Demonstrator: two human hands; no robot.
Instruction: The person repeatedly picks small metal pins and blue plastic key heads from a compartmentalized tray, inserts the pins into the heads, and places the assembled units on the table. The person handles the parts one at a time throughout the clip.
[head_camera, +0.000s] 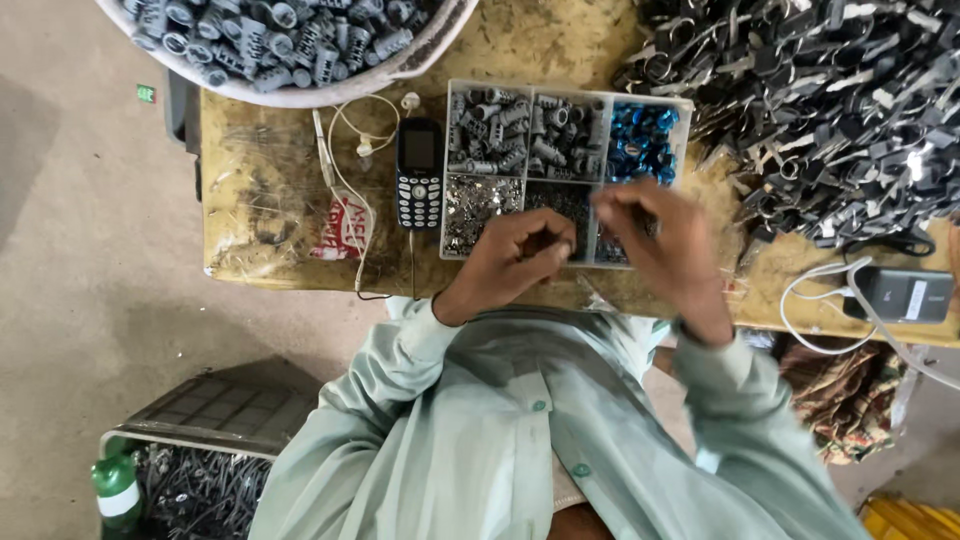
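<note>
Nearby, red-white label (346, 228) left of tray (447, 200), left hand (515, 255), right hand (655, 240)

The compartment tray (452, 170) is clear, glossy plastic. Its blue caps (640, 143) shine like polished metal; the grey cylinders (490, 130) look matt. The worktop (265, 190) is worn, rough, scratched wood. The phone (419, 175) is glossy plastic. The pale green shirt (520, 440) is soft matt cloth.

Bare tabletop (270, 190) lies open left of the phone (419, 172) (earphone cord (345, 190) crosses it); key heap (820, 110) crowds the right.
</note>
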